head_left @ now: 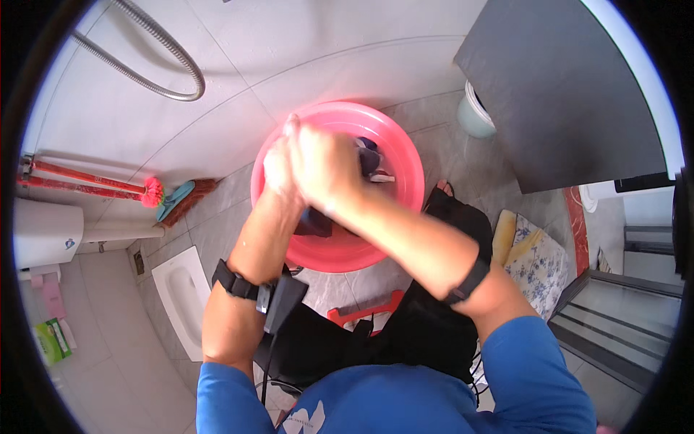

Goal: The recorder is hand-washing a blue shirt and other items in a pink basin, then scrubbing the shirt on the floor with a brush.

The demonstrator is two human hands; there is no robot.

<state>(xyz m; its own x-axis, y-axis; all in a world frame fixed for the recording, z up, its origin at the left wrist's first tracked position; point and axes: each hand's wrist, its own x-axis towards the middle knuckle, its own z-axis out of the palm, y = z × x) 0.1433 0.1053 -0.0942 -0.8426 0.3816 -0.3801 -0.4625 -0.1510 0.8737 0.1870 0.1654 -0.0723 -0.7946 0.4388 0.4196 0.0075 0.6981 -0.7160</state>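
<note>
A round pink basin (412,170) stands on the floor in front of me. Inside it lie dark pieces of cloth, with one bundle (370,156) on the right side mixed with white. Over the basin's left half, my left hand (280,168) and my right hand (324,165) are pressed against each other, fingers curled in. Both are smeared by motion, and whatever is between them is hidden. Dark cloth (315,223) shows just below my wrists, but I cannot tell whether it hangs from my hands or lies in the basin.
A red stool (365,311) is between my legs. Left are a squat toilet (182,293), a broom (189,207) and a pink-headed brush (152,192). A metal hose (177,94) hangs on the wall. Right are a pale bucket (474,116), a dark panel (564,101) and floral cloth (538,264).
</note>
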